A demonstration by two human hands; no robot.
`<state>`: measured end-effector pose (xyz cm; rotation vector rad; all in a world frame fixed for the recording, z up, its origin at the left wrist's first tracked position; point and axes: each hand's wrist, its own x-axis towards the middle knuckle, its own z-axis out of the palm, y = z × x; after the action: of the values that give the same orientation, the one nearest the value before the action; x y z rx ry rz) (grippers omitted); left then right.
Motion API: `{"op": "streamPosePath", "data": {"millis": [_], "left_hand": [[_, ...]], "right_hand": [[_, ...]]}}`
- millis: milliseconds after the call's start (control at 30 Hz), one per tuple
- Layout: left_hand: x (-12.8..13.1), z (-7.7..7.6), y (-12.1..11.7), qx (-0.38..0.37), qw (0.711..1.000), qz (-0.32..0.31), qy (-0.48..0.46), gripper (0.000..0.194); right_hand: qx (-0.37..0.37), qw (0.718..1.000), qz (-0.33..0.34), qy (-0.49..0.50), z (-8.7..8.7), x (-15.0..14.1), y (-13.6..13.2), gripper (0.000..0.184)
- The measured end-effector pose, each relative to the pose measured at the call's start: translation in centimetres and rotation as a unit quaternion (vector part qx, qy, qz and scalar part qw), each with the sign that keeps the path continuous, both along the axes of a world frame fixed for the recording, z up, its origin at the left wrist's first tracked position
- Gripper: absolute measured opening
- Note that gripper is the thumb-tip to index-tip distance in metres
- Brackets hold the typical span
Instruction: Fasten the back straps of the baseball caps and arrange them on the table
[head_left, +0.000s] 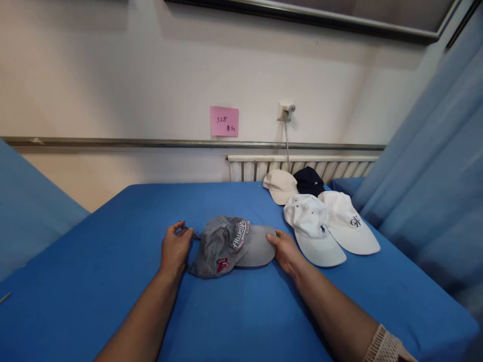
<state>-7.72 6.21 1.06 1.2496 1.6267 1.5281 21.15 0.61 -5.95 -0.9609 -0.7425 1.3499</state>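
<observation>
A grey baseball cap (222, 246) with white lettering and a red patch lies in front of me, its brim pointing right. My right hand (283, 250) grips the brim's end, thumb on top and fingers underneath. At the back of the cap, my left hand (177, 245) pinches the dark strap between thumb and fingers. Just right of my right hand are a white cap (307, 218) with a small blue emblem and another white cap (345, 221) with dark letters. Behind them sit a cream cap (279, 185) and a navy cap (308, 180).
All the caps rest on a blue-covered table (124, 241). Beyond its far edge are a radiator (241, 170), a metal rail (151, 143) and a wall socket (285, 111) with a cord. Blue curtains (426, 166) hang at both sides. A pink note (224, 121) is on the wall.
</observation>
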Motion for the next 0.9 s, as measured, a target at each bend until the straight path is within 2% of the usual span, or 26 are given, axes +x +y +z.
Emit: {"op": "streamPosePath", "data": {"millis": [100, 167, 200, 267, 300, 367, 433, 467, 533, 633, 733, 833, 900], "left_hand": [[0.4, 1.2, -1.0, 0.08, 0.991, 0.072, 0.085, 0.041], [1.3, 1.8, -2.3, 0.151, 0.979, 0.065, 0.122, 0.034], [2.0, 1.9, -3.0, 0.158, 0.98, 0.027, 0.114, 0.027], [3.9, 1.5, -4.7, 0.081, 0.984, -0.126, 0.097, 0.025], [5.0, 1.2, -5.6, 0.028, 0.971, -0.214, 0.104, 0.028], [7.2, 0.3, -7.1, -0.047, 0.92, -0.372, 0.114, 0.028], [9.0, -0.7, -8.0, -0.038, 0.905, -0.416, 0.084, 0.043], [9.7, -1.0, -8.3, -0.03, 0.907, -0.415, 0.056, 0.048], [10.3, -1.3, -8.0, -0.019, 0.929, -0.369, -0.023, 0.048], [9.3, -0.5, -6.1, -0.036, 0.949, -0.272, -0.157, 0.038], [6.6, 2.3, -2.5, -0.021, 0.95, -0.196, -0.242, 0.024], [2.8, 6.5, 1.8, 0.031, 0.956, -0.168, -0.238, 0.01], [-0.2, 9.0, 4.0, 0.056, 0.961, -0.135, -0.235, 0.009]], "right_hand": [[-0.037, 0.991, -0.013, 0.128, 0.8, -0.2, -0.1, 0.022], [-0.033, 0.982, -0.047, 0.18, 1.3, -0.2, 0.0, 0.015], [-0.029, 0.978, -0.064, 0.196, 1.5, -0.2, 0.0, 0.014], [-0.019, 0.972, -0.088, 0.215, 1.8, -0.3, 0.0, 0.015], [-0.017, 0.971, -0.094, 0.219, 2.0, -0.5, -0.1, 0.016], [-0.011, 0.972, -0.089, 0.219, 2.3, -0.9, -0.4, 0.018], [0.005, 0.976, -0.057, 0.211, 2.8, -1.6, -1.0, 0.022], [0.015, 0.978, -0.035, 0.206, 3.0, -2.0, -1.4, 0.025], [0.027, 0.98, 0.015, 0.199, 3.4, -2.8, -2.2, 0.031], [0.001, 0.982, 0.079, 0.172, 3.7, -3.6, -3.0, 0.034], [-0.029, 0.988, 0.104, 0.113, 3.4, -3.6, -3.1, 0.035], [-0.034, 0.99, 0.111, 0.08, 2.9, -3.3, -2.8, 0.038], [-0.036, 0.99, 0.12, 0.072, 2.6, -3.1, -2.6, 0.039]]}}
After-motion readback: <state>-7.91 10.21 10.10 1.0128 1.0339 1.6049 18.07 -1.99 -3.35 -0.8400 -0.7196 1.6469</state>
